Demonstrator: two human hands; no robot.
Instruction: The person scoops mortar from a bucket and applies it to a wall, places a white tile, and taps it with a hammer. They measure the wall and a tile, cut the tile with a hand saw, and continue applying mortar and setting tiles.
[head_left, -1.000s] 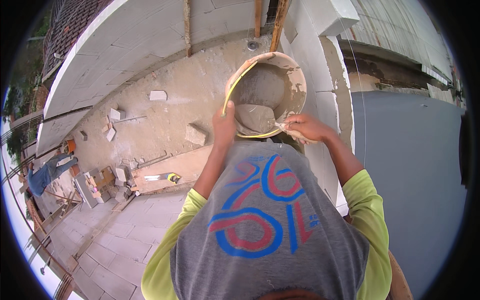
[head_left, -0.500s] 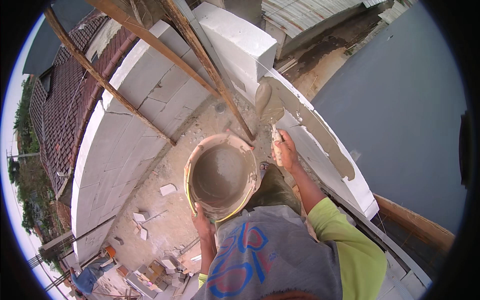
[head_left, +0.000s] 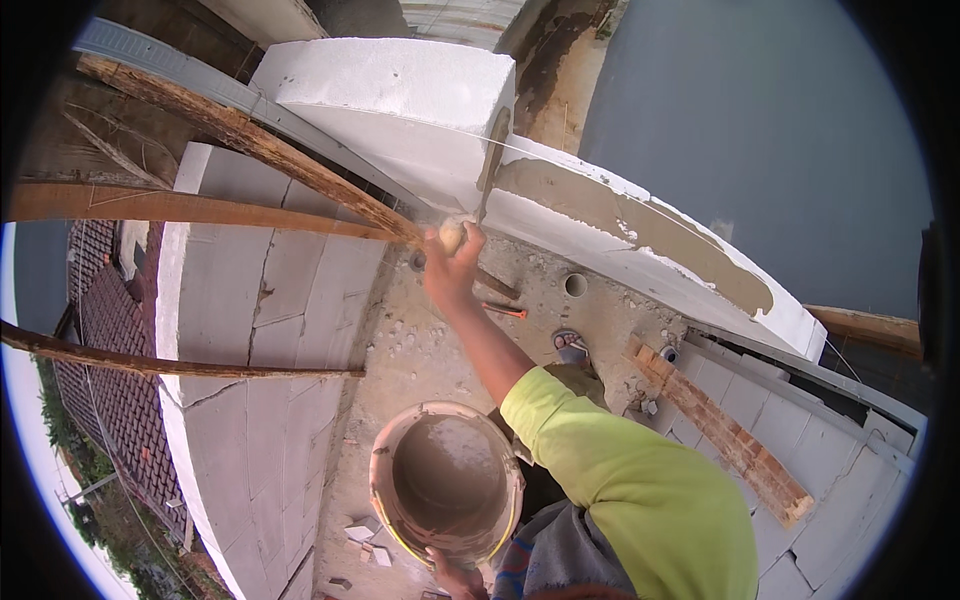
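My right hand (head_left: 452, 268) is closed round the pale handle of a trowel (head_left: 491, 165). Its mortar-smeared blade is seen nearly edge-on, upright at the end face of a white block (head_left: 400, 85); whether it touches is hard to tell. From that block, a grey bed of mortar (head_left: 660, 232) runs along the top of the low white wall (head_left: 600, 245). Lower down, my left hand (head_left: 455, 577) grips the near rim of a round bucket (head_left: 381, 470) with a yellow handle. Wet grey mortar (head_left: 450, 470) lines the bucket's inside.
Wooden poles (head_left: 270, 140) and a metal channel (head_left: 200, 75) slant across the upper left. Another block wall (head_left: 230, 290) stands at left. A wooden plank (head_left: 730, 435) lies at right; a pipe opening (head_left: 575, 285) and an orange-handled tool (head_left: 505, 310) are on the rubble-strewn floor.
My right hand has carried the trowel forward and left to the block's end, turning its blade edge-on. The view has swung, and the bucket sits lower in it, still held by my left hand.
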